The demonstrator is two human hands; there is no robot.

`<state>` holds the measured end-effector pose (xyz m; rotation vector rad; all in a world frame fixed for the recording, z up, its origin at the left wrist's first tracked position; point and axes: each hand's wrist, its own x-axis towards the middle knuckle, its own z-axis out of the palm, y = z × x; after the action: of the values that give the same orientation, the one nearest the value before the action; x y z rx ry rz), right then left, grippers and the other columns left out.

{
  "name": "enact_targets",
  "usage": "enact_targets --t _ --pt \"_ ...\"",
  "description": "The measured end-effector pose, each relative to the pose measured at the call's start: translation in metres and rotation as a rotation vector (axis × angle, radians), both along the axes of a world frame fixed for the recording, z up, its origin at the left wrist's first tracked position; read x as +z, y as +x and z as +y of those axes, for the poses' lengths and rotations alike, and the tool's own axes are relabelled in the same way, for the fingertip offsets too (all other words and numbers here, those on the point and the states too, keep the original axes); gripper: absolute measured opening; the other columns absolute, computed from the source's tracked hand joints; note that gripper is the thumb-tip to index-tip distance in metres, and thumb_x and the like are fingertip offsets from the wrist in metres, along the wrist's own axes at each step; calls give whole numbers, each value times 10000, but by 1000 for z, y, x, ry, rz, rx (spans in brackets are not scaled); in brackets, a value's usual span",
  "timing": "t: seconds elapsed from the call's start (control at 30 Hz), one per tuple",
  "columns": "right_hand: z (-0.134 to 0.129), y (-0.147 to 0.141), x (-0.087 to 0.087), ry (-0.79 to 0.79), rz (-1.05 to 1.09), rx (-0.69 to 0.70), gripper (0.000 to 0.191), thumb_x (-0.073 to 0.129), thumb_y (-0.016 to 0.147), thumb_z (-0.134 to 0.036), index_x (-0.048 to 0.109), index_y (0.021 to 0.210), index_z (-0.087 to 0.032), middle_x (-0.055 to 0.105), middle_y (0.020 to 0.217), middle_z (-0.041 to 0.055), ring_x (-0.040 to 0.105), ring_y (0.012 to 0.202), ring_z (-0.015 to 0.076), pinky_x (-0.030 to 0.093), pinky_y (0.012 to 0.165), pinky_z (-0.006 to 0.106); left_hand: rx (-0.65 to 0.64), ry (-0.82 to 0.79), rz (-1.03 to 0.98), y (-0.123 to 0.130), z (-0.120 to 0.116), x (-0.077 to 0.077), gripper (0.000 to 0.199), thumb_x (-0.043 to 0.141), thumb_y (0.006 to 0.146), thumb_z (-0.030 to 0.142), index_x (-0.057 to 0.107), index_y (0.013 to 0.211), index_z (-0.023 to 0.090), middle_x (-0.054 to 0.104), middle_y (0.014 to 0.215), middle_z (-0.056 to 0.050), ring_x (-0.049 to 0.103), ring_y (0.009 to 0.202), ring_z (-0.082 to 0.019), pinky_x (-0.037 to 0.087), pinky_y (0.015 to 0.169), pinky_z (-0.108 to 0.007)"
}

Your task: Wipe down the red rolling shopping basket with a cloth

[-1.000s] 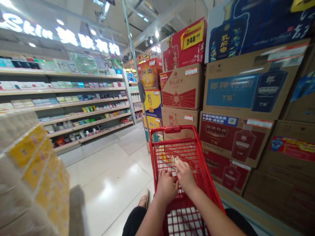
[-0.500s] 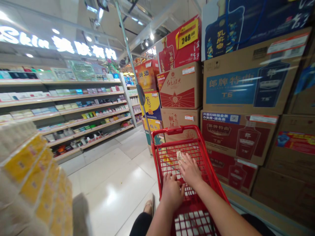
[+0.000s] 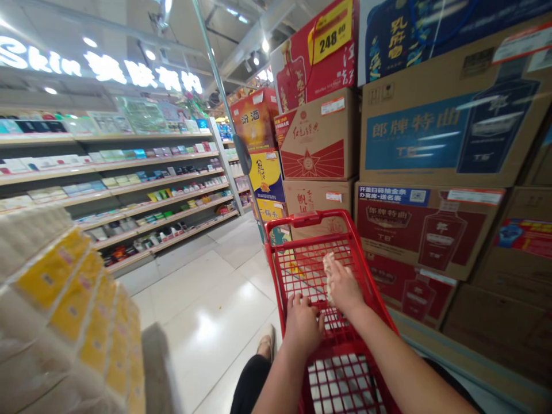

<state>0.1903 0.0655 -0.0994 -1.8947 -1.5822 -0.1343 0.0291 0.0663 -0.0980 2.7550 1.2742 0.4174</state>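
A red plastic shopping cart [image 3: 317, 342] with grid panels stands in front of me, slightly tilted in view. My right hand [image 3: 346, 290] is closed around a crumpled cream-coloured cloth [image 3: 328, 267] against the grid. The cloth pokes out at its fingertips and left side. My left hand [image 3: 303, 322] holds the left part of the cart's grid, its fingers bent at the mesh and its thumb apart to the right. Part of its grip is hidden beneath the hand.
Stacked liquor cartons [image 3: 319, 135] rise close in front and along the right. Yellow-and-white packs [image 3: 86, 310] are piled at left. Shelves of small goods [image 3: 150, 178] line the far left. A metal pole [image 3: 224, 98] stands by the cartons. Pale tiled floor [image 3: 202, 293] lies between.
My right hand has slid right and a little down across the grid with the cloth, its fingers more curled. The left hand stays at the same place on the cart. The view has shifted slightly.
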Motion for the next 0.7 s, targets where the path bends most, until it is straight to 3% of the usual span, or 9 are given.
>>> enact_targets --t 0.1,0.13,0.27,0.3,0.43,0.47,0.6,0.7 --pt "-3 -6 -3 -17 -19 249 558 409 807 -38 592 1296 -235 547 1363 44 493 1179 220 379 1025 357 6 -1 15 1 -1 0 341 466 879 394 755 918 216 639 1089 -116 452 1190 -308 220 1100 -483" --pt "-4 -4 -3 -21 -6 242 525 420 802 -39 636 1237 -237 554 1354 38 492 1178 220 381 1023 350 6 4 16 0 -1 0 340 465 882 393 754 919 219 640 1091 -113 453 1190 -306 221 1099 -481" --pt "-6 6 -2 -20 58 -72 451 464 817 -85 638 1229 -141 550 1329 124 493 1139 262 373 1010 369 10 40 19 0 -1 -2 376 441 902 423 756 882 219 644 1053 -110 462 1165 -298 228 1095 -478" --pt "-7 5 -2 -24 48 -66 460 458 828 -91 619 1256 -137 559 1314 129 491 1134 263 366 1012 372 13 46 24 0 -1 -2 376 442 903 425 756 884 218 644 1049 -111 466 1155 -296 233 1092 -477" --pt "-9 -5 -3 -30 -25 209 458 406 875 -97 624 1251 -241 563 1327 42 455 1173 219 346 1014 332 20 38 45 0 -3 0 342 465 894 401 756 900 223 647 1044 -101 477 1128 -291 255 1078 -475" --pt "-10 -5 -2 -36 -17 198 439 417 881 -116 628 1243 -245 556 1334 38 447 1180 216 347 1008 324 20 42 41 0 -3 0 340 464 896 399 756 894 224 648 1037 -98 480 1124 -289 260 1075 -474" --pt "-10 -1 0 -83 34 -67 402 495 861 -177 629 1240 -164 553 1303 109 454 1143 242 340 1000 335 25 82 17 -2 -6 1 361 450 907 405 755 855 217 648 992 -97 489 1105 -282 274 1063 -470" --pt "-10 -8 -1 -74 -44 101 411 430 869 -103 652 1199 -206 542 1329 67 428 1178 224 315 1017 319 27 68 23 -5 -6 0 330 476 893 390 756 854 220 652 987 -97 498 1090 -282 289 1045 -478"
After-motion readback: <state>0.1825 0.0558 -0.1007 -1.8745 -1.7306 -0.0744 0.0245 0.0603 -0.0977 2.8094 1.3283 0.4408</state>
